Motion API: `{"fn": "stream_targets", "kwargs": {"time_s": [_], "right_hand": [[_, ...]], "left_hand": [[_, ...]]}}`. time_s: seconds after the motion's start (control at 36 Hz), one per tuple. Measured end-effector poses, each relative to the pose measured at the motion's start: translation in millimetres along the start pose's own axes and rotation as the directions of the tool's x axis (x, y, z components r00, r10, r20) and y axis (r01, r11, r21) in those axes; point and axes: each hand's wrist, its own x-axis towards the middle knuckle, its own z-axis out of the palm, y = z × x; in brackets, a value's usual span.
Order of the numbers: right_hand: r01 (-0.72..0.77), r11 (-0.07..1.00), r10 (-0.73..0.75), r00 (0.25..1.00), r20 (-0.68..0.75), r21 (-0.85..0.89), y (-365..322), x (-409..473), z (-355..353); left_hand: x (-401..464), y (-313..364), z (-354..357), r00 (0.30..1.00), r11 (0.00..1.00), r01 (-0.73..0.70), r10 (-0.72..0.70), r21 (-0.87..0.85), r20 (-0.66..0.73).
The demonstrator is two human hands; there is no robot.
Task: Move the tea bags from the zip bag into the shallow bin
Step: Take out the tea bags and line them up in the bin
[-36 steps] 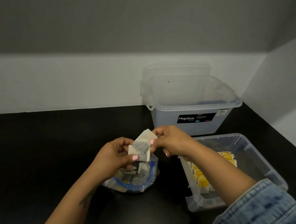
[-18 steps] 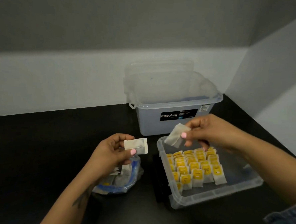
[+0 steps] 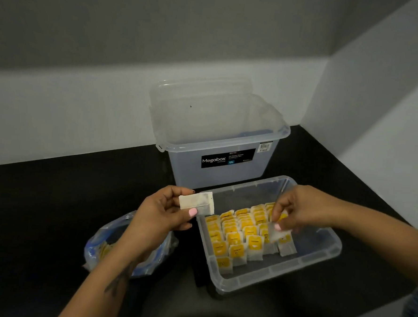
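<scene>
My left hand (image 3: pixel 161 213) pinches a pale tea bag (image 3: pixel 196 203) in the air, just left of the shallow clear bin (image 3: pixel 319 257). Inside the bin stand several rows of tea bags with yellow tags (image 3: pixel 242 231). My right hand (image 3: pixel 297 210) is low over the bin's right rows, thumb and fingers shut on another pale tea bag (image 3: pixel 278 235) that touches the standing ones. The zip bag (image 3: pixel 100 244), clear with a blue seal, lies open on the black counter under my left forearm, with a few yellow-tagged bags showing inside.
A tall translucent Megabox tub (image 3: pixel 219 139) stands open right behind the shallow bin, against the white wall. The black counter (image 3: pixel 41 209) ends at walls behind and to the right.
My right hand carried its tea bag from above the zip bag rightward and down into the bin. My left hand kept its tea bag and stayed left of the bin.
</scene>
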Motion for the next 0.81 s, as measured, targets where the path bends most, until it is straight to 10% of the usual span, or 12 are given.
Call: {"fn": "stream_targets", "kwargs": {"time_s": [0.28, 0.81], "right_hand": [[0.111, 0.796, -0.033, 0.989, 0.141, -0.595, 10.7, 20.5, 18.8], [0.184, 0.725, -0.176, 0.981, 0.080, -0.664, 14.7, 45.8, 48.2]], "left_hand": [[3.9, -5.0, 15.8, 1.000, 1.000, -0.002, 0.002, -0.001, -0.015], [3.5, -3.4, 24.8, 1.000, 1.000, 0.005, -0.005, -0.026, -0.013]]}}
